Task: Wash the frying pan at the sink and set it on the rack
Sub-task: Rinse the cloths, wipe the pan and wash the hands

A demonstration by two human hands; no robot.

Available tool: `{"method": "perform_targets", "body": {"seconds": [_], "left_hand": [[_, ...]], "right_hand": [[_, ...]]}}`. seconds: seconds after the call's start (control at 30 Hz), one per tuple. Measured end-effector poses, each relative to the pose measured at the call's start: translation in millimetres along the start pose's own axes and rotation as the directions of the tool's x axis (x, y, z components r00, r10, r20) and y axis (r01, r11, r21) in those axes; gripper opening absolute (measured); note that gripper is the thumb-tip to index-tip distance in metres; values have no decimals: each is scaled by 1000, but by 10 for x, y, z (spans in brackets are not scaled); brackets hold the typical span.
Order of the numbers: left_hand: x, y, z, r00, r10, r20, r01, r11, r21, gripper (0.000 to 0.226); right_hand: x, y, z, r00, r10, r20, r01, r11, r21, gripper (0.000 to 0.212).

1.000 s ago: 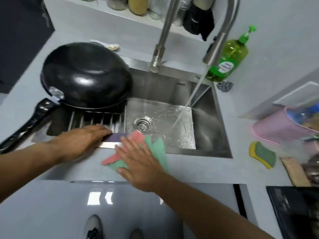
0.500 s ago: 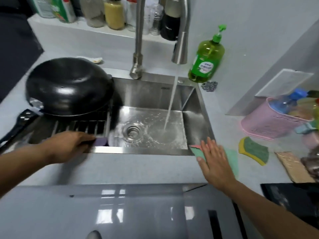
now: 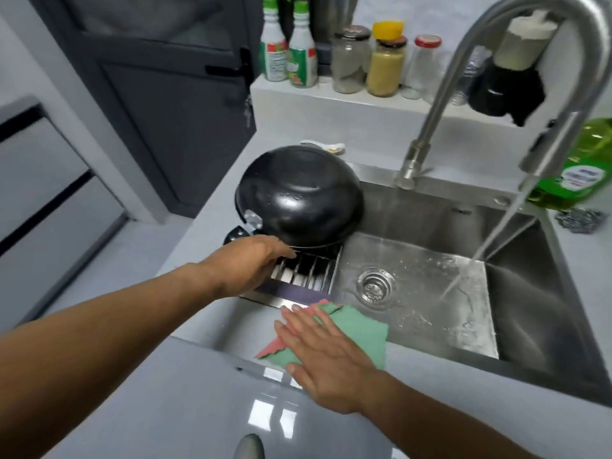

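The black round-bottomed frying pan (image 3: 298,197) lies upside down on the slatted steel rack (image 3: 306,271) that spans the left end of the stainless steel sink (image 3: 430,293), so the washing and racking look done; what is in hand seems to be tidying. The left hand (image 3: 251,263) rests on the near edge of the rack just in front of the pan, fingers loosely spread and gripping nothing that I can see. The right hand (image 3: 326,356) lies flat, fingers together and extended, pressing a green and pink cleaning cloth (image 3: 357,332) onto the grey worktop (image 3: 245,326) at the sink's near rim.

Water runs from the curved steel tap (image 3: 490,61) into the right half of the sink, so the next move probably calls for shutting it off once the rim is wiped.

Behind the sink, a ledge carries glass jars (image 3: 385,66) and bottles; a green dish-soap bottle (image 3: 586,164) and a steel scourer (image 3: 579,220) sit at the sink's far right corner. Nothing blocks either hand.
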State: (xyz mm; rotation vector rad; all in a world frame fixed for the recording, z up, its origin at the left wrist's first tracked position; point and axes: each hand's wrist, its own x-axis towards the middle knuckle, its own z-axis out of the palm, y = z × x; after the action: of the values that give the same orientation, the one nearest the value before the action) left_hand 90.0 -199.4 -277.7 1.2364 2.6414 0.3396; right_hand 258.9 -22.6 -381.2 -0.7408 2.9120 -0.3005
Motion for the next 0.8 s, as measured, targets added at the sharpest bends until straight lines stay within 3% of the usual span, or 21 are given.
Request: {"method": "perform_targets", "body": {"seconds": [0.17,0.27,0.33,0.43,0.5,0.53,0.6,0.67,0.73,0.8], "left_hand": [[-207,-602,-101,995,-8,-101,5,999,-35,41],[-284,-944,-68,985,-95,-142,89,995,-50,36],[-334,-1138,-11,969,-200,-143,193,979,-58,28],[-404,-1409,37,952,-306,-5,304,947,-103,31],[-381,-1537,18,949,-299,106,313,936,-162,29],[-351,-1542,15,945,-298,132,322,918,-230,23],[-271,-1536,-94,938,-307,162,345,783,-517,22],[-199,-1453,-267,915,-306,264,389,488,-782,63],[-192,-1407,-476,890,-221,399,449,276,-850,86],[-277,-1422,-648,895,-87,437,445,172,-879,77]], "right_hand": [[759,-274,2,998,-51,-46,54,996,68,66],[884,-337,35,983,46,-175,-13,983,186,66],[845,-369,89,941,127,-315,-67,979,195,53],[951,-448,174,911,142,-388,-80,982,170,20],[1188,-499,125,905,149,-398,-88,982,168,16],[1302,-521,49,880,244,-408,-147,956,254,21],[1612,-596,-275,747,543,-383,-237,756,610,21],[1872,-612,-588,606,703,-373,-148,560,815,12],[2125,-617,-907,579,755,-308,-94,437,894,15],[2379,-585,-1139,615,769,-176,-110,304,946,21]]}}
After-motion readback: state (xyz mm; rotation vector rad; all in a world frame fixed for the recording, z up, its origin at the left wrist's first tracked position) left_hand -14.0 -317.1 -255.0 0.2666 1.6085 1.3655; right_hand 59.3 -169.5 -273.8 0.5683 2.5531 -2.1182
